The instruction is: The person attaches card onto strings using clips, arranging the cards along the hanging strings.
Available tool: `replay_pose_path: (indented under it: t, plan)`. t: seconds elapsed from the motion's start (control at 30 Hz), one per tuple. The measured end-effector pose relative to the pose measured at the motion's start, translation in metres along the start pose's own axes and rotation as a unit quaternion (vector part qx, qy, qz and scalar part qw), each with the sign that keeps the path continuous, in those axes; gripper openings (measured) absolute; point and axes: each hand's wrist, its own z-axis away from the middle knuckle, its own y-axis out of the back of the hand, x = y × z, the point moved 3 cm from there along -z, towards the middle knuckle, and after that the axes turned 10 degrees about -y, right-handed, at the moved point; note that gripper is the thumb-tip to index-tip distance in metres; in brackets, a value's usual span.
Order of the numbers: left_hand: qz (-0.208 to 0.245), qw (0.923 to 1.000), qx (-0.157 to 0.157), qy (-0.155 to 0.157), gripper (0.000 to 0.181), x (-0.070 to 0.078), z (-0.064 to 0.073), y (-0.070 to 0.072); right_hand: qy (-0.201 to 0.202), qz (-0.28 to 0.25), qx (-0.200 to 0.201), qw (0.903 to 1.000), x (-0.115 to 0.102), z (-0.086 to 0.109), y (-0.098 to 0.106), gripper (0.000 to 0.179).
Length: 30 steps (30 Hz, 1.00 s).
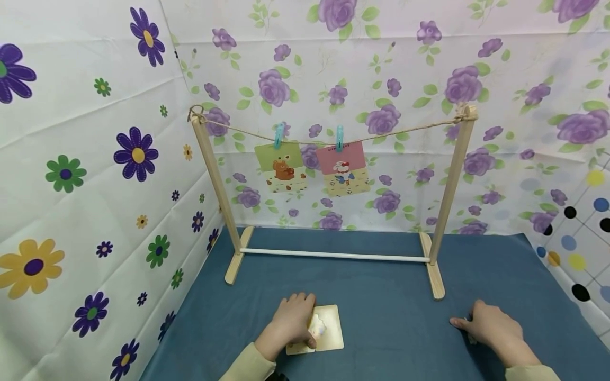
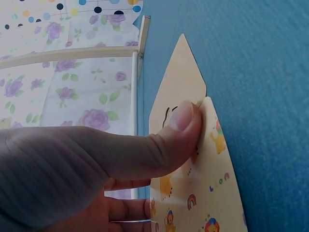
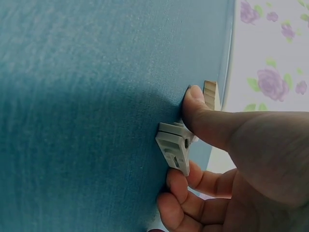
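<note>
My left hand [image 1: 294, 320] grips a cream card [image 2: 181, 193] printed with small lions and rainbows, thumb across its face and fingers behind. Touching it is a second pale card [image 1: 330, 330], with a light figure on it; whether the hand also holds this one I cannot tell. At the right, low over the blue cloth, my right hand [image 1: 493, 328] has its thumb and fingers about a small whitish clothespin [image 3: 173, 147], pinching it at the cloth. In the head view the hand hides most of that clothespin.
Behind the hands stands a wooden frame [image 1: 450, 196] with a white bottom rod [image 1: 333, 255] and a sagging twine [image 1: 410, 130]. Two teal clothespins [image 1: 340, 138] hold a green bear card [image 1: 281, 166] and a pink rabbit card [image 1: 343, 169]. Flowered sheets enclose the blue-covered table [image 1: 381, 317].
</note>
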Motion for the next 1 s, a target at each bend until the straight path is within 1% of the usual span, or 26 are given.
replay_pose_path:
  t: [0.27,0.43,0.57,0.8,1.0]
  plan:
    - [0.011,0.9999,-0.007,0.005,0.077,-0.002,0.001,0.001,0.005,-0.006,-0.002,1.0000,0.002,-0.004,-0.003,0.065]
    - [0.026,0.9997,-0.001,0.004,0.073,-0.005,0.003,0.005,0.004,-0.007,0.001,1.0000,0.002,-0.004,-0.002,0.065]
    - [0.041,0.9991,0.002,-0.004,0.073,-0.007,0.003,0.008,0.000,-0.008,0.001,1.0000,0.001,-0.003,-0.002,0.063]
    - [0.044,0.9989,0.012,-0.011,0.066,-0.010,0.005,0.012,0.002,-0.004,0.001,1.0000,0.002,0.001,-0.001,0.069]
    - [0.041,0.9988,0.017,-0.019,0.057,-0.013,0.007,0.015,0.000,-0.007,0.002,1.0000,0.001,0.001,0.000,0.067]
